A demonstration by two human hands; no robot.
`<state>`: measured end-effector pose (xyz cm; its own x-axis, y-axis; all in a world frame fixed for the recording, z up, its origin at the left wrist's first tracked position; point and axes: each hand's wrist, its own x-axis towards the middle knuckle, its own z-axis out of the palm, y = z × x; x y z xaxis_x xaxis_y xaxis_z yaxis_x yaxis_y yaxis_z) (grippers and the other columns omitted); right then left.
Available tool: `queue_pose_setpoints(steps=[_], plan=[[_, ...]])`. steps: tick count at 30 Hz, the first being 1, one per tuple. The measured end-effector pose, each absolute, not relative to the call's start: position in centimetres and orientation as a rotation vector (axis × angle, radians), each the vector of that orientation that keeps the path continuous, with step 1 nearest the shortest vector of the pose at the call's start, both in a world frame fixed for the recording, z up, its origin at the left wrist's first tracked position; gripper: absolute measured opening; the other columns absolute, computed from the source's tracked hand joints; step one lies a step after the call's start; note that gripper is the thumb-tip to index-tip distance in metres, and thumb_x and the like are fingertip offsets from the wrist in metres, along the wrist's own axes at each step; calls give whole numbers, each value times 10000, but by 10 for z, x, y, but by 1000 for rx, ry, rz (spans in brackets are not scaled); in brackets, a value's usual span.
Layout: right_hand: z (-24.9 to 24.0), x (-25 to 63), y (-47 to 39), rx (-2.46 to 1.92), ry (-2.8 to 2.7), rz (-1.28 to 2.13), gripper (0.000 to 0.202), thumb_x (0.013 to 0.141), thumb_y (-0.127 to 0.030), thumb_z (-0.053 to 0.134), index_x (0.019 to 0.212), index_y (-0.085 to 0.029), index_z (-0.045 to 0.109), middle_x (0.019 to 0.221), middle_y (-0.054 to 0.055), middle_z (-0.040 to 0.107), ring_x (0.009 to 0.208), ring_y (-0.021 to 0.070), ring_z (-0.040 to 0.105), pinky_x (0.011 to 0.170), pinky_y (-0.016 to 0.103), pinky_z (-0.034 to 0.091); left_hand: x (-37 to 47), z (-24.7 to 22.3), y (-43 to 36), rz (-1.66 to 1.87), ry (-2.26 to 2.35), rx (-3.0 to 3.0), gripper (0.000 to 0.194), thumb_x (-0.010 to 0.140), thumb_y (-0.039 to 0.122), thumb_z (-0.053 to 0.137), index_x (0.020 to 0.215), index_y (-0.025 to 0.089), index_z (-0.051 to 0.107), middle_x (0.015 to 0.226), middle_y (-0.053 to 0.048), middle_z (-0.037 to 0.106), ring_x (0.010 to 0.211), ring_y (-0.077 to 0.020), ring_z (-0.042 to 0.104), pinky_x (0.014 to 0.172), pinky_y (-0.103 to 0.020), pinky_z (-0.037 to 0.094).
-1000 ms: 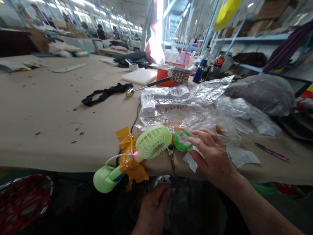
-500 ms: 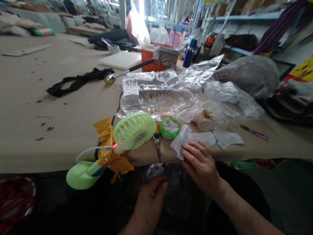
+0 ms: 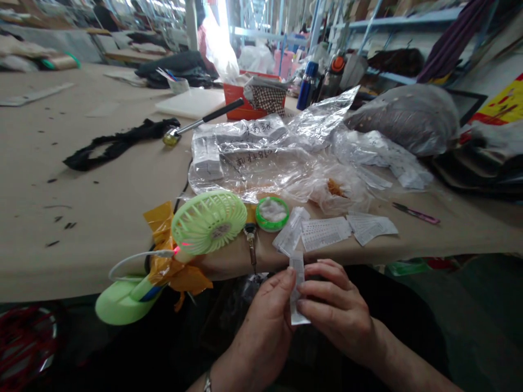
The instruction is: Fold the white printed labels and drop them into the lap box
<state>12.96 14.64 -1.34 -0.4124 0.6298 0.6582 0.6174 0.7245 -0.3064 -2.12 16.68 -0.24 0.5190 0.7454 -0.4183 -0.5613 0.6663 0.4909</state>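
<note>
A narrow white printed label [image 3: 299, 288] is held upright between both hands, in front of the table's near edge. My left hand [image 3: 267, 318] pinches its left side with thumb and fingers. On its right side, my right hand [image 3: 341, 310] has its fingertips against the label. Just above lie a loose pile of labels [image 3: 291, 231], a fanned strip of labels [image 3: 326, 232] and another fanned group [image 3: 371, 227]. A green round tub [image 3: 272, 213] of white fluff stands beside them. Left of the hands, a soldering-iron-like tool [image 3: 251, 247] points toward the edge.
A green fan [image 3: 209, 222] with orange tape [image 3: 161, 223] hangs at the table edge on the left. Clear plastic bags [image 3: 265, 163] cover the middle of the table [image 3: 122, 218]. Pink-handled snips [image 3: 417, 213] lie right; a black fabric loop [image 3: 118, 142] lies left.
My left hand has risen from below the table edge to the label. My right hand has come off the label pile and down beside it. The view has shifted slightly.
</note>
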Motion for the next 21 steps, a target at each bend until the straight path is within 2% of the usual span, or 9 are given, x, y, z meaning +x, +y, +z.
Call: queue_pose_setpoints(steps=[3,8,11,14,21], plan=[[-11,134,145,-957,-2142,48,171,869,-139,547,987,-211,647,950,30,696,1088,207,558,957,416,458,-13,-1,170,787,705,312,158,781,236,682,845,92,677,715,-45,653,570,-67,564,508,-131,419],[-9,151,164,-1357,-2092,-157,274,858,-185,568,1124,-130,601,1068,119,638,1098,264,522,941,452,468,-10,-6,172,729,910,389,202,797,265,654,897,89,647,650,-50,654,541,-105,584,538,-202,478],[-13,158,171,-1474,-2090,-286,209,863,-174,558,1048,-127,643,1034,110,650,1049,263,544,925,453,470,-10,-7,171,710,994,456,206,818,267,617,944,105,634,634,-50,660,546,-117,596,535,-205,472],[-19,162,174,-1406,-2045,-316,146,858,-132,569,968,-143,665,965,77,678,995,230,574,898,408,486,-8,-6,171,694,1037,464,175,820,244,601,935,113,626,629,-51,661,538,-121,597,527,-206,469],[-17,168,168,-1178,-1905,-105,155,838,-86,583,921,-185,668,930,59,690,1007,209,602,880,384,503,-7,1,177,580,974,390,157,812,204,582,876,81,655,714,-98,679,567,-144,619,569,-250,506]])
